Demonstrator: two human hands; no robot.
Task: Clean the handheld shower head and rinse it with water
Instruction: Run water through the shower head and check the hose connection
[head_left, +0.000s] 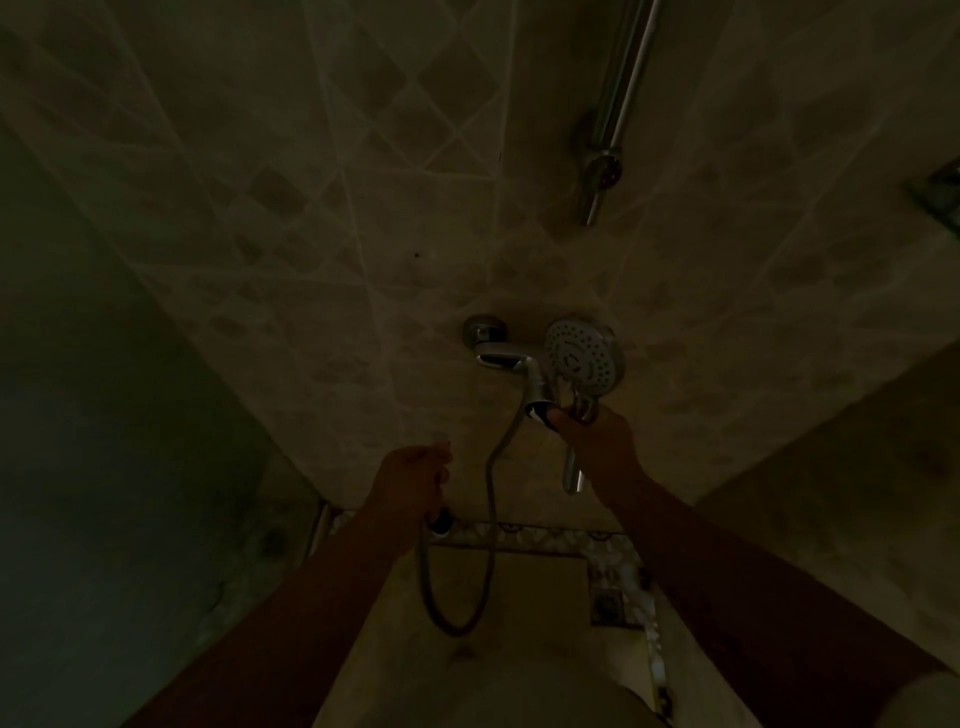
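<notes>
Right hand (597, 436): I see it gripping the shower head (584, 358), face toward me for cleaning.
Left hand (415, 478): holds the hose (488, 499) (slack kept clear).

Shower head (582, 358) right of faucet (498, 358); hose (488, 499) loops below.
</notes>
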